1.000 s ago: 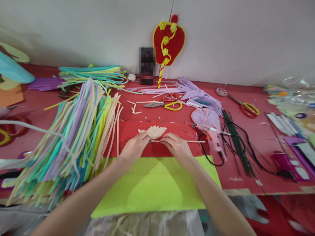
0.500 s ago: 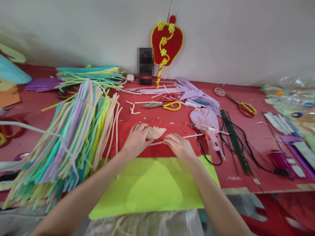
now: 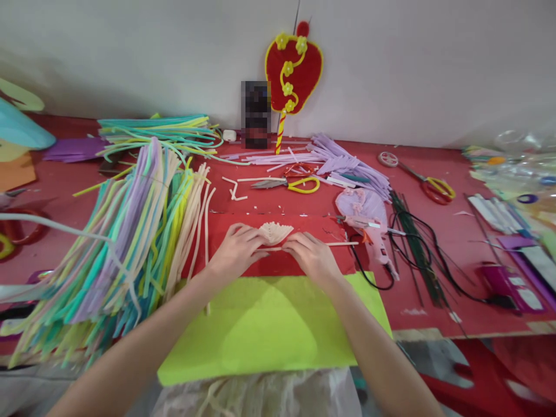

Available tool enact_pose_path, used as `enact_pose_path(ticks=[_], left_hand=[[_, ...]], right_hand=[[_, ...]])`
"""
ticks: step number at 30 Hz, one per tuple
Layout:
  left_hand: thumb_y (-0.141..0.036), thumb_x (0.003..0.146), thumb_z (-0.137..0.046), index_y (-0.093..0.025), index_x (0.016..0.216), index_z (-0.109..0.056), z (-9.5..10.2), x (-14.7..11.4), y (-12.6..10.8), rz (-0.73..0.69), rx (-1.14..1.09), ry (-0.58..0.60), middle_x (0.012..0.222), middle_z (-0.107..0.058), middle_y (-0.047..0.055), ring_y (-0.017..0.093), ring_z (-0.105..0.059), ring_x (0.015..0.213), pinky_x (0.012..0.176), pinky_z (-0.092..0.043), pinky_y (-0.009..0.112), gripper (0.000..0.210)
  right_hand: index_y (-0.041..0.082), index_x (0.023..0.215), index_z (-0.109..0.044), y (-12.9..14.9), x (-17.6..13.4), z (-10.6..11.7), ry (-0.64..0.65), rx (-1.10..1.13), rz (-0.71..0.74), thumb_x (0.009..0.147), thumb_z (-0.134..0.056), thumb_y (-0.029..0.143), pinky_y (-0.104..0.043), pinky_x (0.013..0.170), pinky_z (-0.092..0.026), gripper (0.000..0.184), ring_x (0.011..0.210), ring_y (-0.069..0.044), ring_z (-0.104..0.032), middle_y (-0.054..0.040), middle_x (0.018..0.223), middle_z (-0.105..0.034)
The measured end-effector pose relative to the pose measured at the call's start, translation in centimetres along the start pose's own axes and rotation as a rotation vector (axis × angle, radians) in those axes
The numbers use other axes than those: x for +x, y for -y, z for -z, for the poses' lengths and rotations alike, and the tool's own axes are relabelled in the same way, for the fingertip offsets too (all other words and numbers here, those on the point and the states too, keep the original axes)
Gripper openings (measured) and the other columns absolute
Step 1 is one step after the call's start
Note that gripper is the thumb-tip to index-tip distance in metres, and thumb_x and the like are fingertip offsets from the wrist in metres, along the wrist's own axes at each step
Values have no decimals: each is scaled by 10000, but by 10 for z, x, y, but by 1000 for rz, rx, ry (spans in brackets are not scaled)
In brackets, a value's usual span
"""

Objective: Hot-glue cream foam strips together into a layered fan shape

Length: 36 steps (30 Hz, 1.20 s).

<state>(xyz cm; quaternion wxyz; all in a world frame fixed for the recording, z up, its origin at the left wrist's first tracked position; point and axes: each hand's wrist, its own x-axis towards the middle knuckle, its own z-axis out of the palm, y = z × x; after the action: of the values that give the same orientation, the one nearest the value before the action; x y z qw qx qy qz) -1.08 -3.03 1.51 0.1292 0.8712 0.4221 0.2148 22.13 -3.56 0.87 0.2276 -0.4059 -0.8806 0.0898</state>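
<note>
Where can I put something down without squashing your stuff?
Try the middle of the green sheet, between the arms, or the red table between the right scissors and wall. It's crowded at left, where stems pile up, and around the glue gun.

Left hand [image 3: 237, 248] and right hand [image 3: 310, 255] bare; forearms [image 3: 147, 339] bare, slender, tapering toward slim wrists [image 3: 214, 277].

A red fan [image 3: 305, 72] with 5 yellow flowers [image 3: 288, 68] stands against the wall [image 3: 391, 63]. On the red table [image 3: 61, 188] are a pink glue gun [image 3: 379, 248] and 2 pairs of scissors [image 3: 304, 185]: 1 beside lilac pipe cleaners [image 3: 351, 168], 1 near green wires [image 3: 416, 249].
</note>
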Motion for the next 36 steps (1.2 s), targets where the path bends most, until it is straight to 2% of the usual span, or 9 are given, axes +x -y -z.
enact_pose_path(ticks=[3,8,15,19,23,25,31,36], left_hand=[[-275,925,-544,-240,953,-656,-3,0,0,8,13,7,981,-725,-16,161,-614,906,893,-354,360,120],[-268,909,-573,-234,914,-660,-3,2,0,15,-44,-45,957,-735,-30,147,-629,866,854,-371,334,93],[-272,944,-514,-233,964,-639,-4,1,-4,-33,-47,-31,980,-724,-20,135,-636,899,874,-372,334,132],[-229,963,-461,-230,1003,-627,-2,2,-5,-138,7,42,1021,-706,-11,157,-610,981,902,-372,344,171],[-221,960,-453,-241,949,-651,1,5,-2,-245,28,208,956,-705,-20,169,-597,1002,955,-368,364,199],[-222,968,-432,-244,935,-659,2,7,0,-250,31,228,939,-705,-19,166,-597,997,955,-370,363,231],[-255,954,-485,-287,1016,-659,1,4,12,-221,40,89,1057,-679,-28,146,-567,1020,972,-344,351,188],[-292,886,-601,-254,1033,-666,1,-1,22,-125,26,-10,1027,-669,19,168,-564,977,946,-371,361,165]], right_hand=[[206,962,-668,2,4,-1,-27,14,7,948,-497,241,-346,775,-454,176,868,-192,-582,-54,962,-697],[219,1021,-653,4,6,-5,-41,124,7,931,-542,260,-356,861,-434,149,940,-184,-598,-33,1003,-709],[235,988,-673,3,6,-13,-80,165,30,931,-536,239,-356,880,-437,148,941,-178,-606,-22,979,-720],[232,989,-682,0,5,-9,-51,170,68,930,-528,212,-356,879,-441,166,965,-179,-592,-35,998,-708],[248,991,-692,-5,7,-6,100,184,179,914,-544,186,-359,895,-444,178,1016,-178,-590,-32,991,-697],[254,967,-702,-7,10,-7,124,199,201,902,-566,185,-362,913,-441,165,1043,-177,-594,-24,984,-701],[270,955,-713,-16,12,-11,37,262,46,900,-583,252,-362,911,-447,142,993,-168,-614,-18,1026,-701],[252,925,-717,-23,11,-13,28,245,6,911,-563,277,-346,857,-449,157,921,-165,-617,-30,951,-707]])
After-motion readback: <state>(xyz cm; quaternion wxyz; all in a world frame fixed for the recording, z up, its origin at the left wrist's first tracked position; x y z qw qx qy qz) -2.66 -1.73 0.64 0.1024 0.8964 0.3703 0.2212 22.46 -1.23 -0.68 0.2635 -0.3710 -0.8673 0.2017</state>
